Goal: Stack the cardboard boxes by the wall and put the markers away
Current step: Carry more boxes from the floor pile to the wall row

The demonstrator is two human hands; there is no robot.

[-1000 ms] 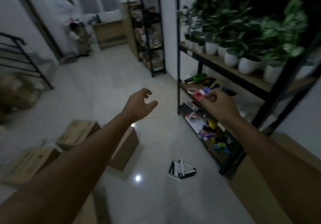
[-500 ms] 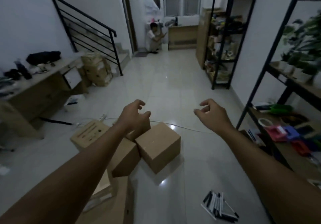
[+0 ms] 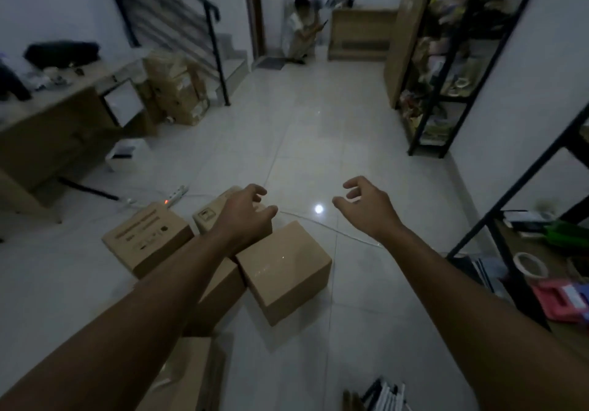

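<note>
Open tiled floor (image 3: 318, 142) ahead, bounded left by a desk (image 3: 47, 123) and a stair railing (image 3: 204, 28), right by black shelving (image 3: 446, 69). Low on the floor, a cluster of cardboard boxes (image 3: 283, 270), the nearest one tilted, a printed box (image 3: 148, 238) just left of it. Left hand (image 3: 245, 216) raised above the cluster, fingers loosely curled, nothing held. Right hand (image 3: 366, 206) further right over bare tile, fingers likewise spread and curled, empty. Markers (image 3: 387, 394) heaped at the bottom edge, well apart from both hands.
</note>
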